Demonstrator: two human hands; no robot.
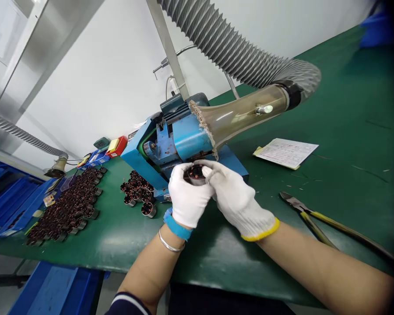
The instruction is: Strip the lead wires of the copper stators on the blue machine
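Observation:
My left hand (189, 199), in a white glove with a blue band at the wrist, is closed around one side of a small round motor stator (197, 173). From the other side my right hand (231, 192), in a white knit glove with a yellow cuff, grips the same stator, its thumb across the top rim. Dark windings with copper-coloured spots show inside the stator's metal ring. Both hands hold it right at the front of a blue belt-driven machine (193, 135). The fingertips on the far side are partly hidden.
Similar stators (138, 188) stand left of the machine, with a larger mass of stators (70, 203) farther left. A grey ribbed hose (236, 48) arches overhead into a clear funnel (246, 111). Yellow-handled cutters (310, 212) and a paper sheet (287, 152) lie right on the green table (124, 245).

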